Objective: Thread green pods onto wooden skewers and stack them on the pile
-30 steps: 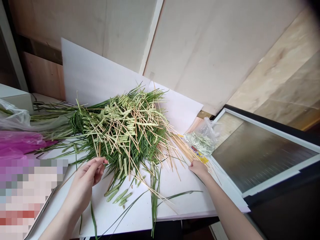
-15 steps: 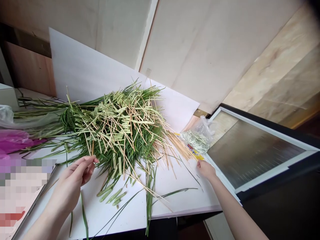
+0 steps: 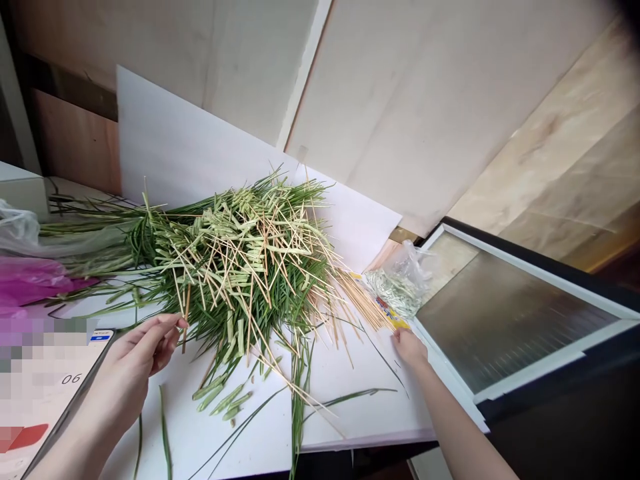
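My left hand (image 3: 143, 353) is closed in a pinch at the lower left of the pile. Whatever its fingertips hold, if anything, is hidden or too small to name. Beside them, a bamboo stick (image 3: 185, 320) leans against green leaves. The pile (image 3: 240, 260) is a heap of long green blades with pale folded leaf pieces and many thin sticks on top. At the right, my right hand (image 3: 411, 348) has its fingers closed at the near ends of a row of bamboo sticks (image 3: 365, 300). How many sticks it grips cannot be seen.
A clear plastic bag (image 3: 403, 277) of pale green pieces lies behind my right hand, beside a black-and-white framed panel (image 3: 520, 307). Several rolled leaf pieces (image 3: 227, 399) lie on the white table (image 3: 240, 447). A phone (image 3: 55, 400) and purple plastic (image 3: 35, 283) are at left.
My left hand has shifted slightly left and down, uncovering more of the stick beside its fingertips. My right hand has dropped slightly at the stick ends. The whole view has shifted a little.
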`<state>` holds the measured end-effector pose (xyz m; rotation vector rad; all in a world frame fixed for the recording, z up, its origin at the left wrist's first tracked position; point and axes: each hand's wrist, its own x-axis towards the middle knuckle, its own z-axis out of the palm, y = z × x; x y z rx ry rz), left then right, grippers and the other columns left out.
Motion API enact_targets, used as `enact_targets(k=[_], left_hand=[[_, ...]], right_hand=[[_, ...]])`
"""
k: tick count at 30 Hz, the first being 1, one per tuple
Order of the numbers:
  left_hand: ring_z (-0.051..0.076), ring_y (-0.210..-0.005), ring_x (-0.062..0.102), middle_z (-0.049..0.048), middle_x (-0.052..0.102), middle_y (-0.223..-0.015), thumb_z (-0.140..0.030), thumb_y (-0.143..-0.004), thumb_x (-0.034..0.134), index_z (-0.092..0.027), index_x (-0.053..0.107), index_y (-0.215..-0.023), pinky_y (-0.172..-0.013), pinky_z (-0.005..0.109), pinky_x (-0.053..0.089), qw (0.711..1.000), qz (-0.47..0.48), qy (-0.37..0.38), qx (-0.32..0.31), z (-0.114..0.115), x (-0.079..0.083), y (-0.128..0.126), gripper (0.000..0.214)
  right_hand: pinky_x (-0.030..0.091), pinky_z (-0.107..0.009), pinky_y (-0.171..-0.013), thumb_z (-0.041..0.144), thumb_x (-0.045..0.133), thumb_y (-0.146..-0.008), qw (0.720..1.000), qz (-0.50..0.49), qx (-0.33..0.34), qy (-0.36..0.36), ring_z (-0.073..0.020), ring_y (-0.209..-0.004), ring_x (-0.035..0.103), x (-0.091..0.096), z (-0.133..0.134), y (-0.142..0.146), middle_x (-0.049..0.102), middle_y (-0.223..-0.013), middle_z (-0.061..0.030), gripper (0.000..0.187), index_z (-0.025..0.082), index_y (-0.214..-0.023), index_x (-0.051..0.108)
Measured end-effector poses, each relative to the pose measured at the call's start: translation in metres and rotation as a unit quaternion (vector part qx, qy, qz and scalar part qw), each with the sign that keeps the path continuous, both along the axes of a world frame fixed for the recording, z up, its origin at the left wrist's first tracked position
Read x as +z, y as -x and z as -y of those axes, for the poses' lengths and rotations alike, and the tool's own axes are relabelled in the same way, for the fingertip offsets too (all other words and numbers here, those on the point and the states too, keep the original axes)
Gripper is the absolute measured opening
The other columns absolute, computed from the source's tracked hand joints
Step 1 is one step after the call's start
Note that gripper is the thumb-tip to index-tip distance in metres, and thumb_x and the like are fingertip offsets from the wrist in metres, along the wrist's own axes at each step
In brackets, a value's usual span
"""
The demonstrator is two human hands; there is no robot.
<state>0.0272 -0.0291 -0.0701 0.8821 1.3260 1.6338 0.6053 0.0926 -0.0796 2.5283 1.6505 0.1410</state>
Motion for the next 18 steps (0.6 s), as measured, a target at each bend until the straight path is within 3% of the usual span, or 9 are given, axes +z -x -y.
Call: enact_targets(k=[7,18], left_hand=[[0.011,-0.057,0.028,-0.0044,0.04,-0.064,-0.059,-0.082,0.069,-0.02,0.068,-0.083,-0.05,0.023,0.021,1.0,0.024,0.011,-0.009,0.004,0.002,0.001,0.039],[0.012,-0.056,0.03,-0.0046,0.043,-0.063,-0.061,-0.079,0.069,-0.019,0.066,-0.081,-0.051,0.024,0.023,1.0,0.006,0.017,-0.013,0.004,0.002,-0.007,0.042]], right_hand=[[0.057,-0.046,-0.092,0.035,0.065,-0.103,1.0,0.028,-0.007,0.011,-0.0251,-0.107,0.065,-0.011,-0.015,0.006,0.063,-0.125,-0.0098,0.029,0.015,-0.124,0.063],[0.057,-0.045,-0.091,0.035,0.064,-0.103,1.0,0.019,0.0,0.015,-0.0247,-0.107,0.065,-0.007,-0.021,-0.005,0.064,-0.124,-0.0095,0.028,0.015,-0.123,0.064]])
